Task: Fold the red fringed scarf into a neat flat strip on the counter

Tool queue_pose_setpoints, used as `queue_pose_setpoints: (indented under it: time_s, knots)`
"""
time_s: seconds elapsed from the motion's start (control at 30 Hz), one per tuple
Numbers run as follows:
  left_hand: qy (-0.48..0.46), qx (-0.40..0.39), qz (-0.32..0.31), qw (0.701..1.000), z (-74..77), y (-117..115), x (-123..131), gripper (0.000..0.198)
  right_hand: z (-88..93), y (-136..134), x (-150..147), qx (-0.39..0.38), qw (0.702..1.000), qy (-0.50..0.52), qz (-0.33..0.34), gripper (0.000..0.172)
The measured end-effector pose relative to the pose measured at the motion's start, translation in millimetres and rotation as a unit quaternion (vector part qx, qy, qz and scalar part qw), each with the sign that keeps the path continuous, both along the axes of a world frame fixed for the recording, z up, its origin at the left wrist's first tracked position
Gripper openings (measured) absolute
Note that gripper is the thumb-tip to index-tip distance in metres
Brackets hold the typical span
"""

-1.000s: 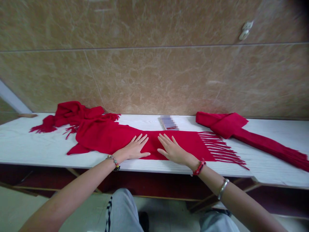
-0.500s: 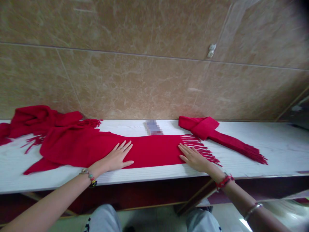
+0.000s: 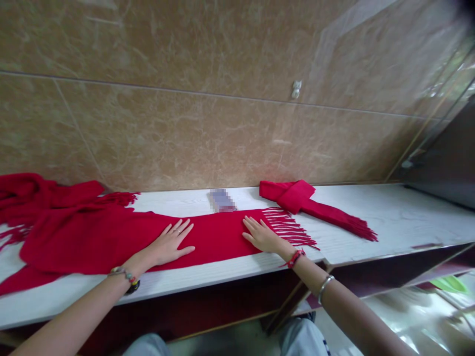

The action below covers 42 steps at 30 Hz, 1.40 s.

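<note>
A long red scarf (image 3: 217,235) lies stretched along a white table (image 3: 393,217), its fringe pointing right. My left hand (image 3: 168,244) rests flat on the scarf near its middle, fingers spread. Palm down, my right hand (image 3: 261,235) presses on the scarf's right end just beside the fringe (image 3: 287,227), fingers apart. Neither hand holds anything. The scarf's left part is bunched and wide.
A second red scarf (image 3: 308,202), folded and knotted, lies at the back right near the brown tiled wall. More red scarves (image 3: 44,190) are heaped at the far left. A small blurred card (image 3: 221,200) lies by the wall. The table's front edge runs just under my wrists.
My right hand slid right along the scarf to the fringe end, then came back slightly left. The left hand stayed flat on the cloth. The view swung to the right.
</note>
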State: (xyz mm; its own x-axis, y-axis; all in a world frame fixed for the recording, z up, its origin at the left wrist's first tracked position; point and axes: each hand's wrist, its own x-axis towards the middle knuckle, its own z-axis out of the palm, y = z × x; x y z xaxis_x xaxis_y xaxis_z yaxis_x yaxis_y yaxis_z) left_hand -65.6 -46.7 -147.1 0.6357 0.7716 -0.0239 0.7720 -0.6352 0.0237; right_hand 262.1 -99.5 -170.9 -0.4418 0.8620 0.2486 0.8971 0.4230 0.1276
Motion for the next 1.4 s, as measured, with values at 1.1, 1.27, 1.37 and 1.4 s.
queue_pose_setpoints:
  time_s: [1.1, 1.27, 1.37, 1.4]
  knots:
    - [-0.015, 0.030, 0.090, 0.995, -11.3, 22.0, 60.1, 0.070, -7.2, 35.6, 56.9, 0.046, 0.993, 0.017, -0.105, 0.043]
    - [-0.019, 0.036, 0.091, 0.995, -13.6, 23.0, 58.9, 0.069, 1.4, 23.6, -1.5, 0.020, 0.996, 0.088, -0.004, 0.052]
    - [-0.014, 0.038, 0.094, 0.995, -12.7, 23.1, 59.3, 0.068, 0.7, 16.1, -15.4, -0.017, 0.996, 0.077, 0.027, 0.052]
    - [-0.012, 0.041, 0.091, 0.995, -12.4, 23.2, 59.4, 0.068, -0.2, 14.4, -12.5, -0.024, 0.997, 0.072, 0.020, 0.051]
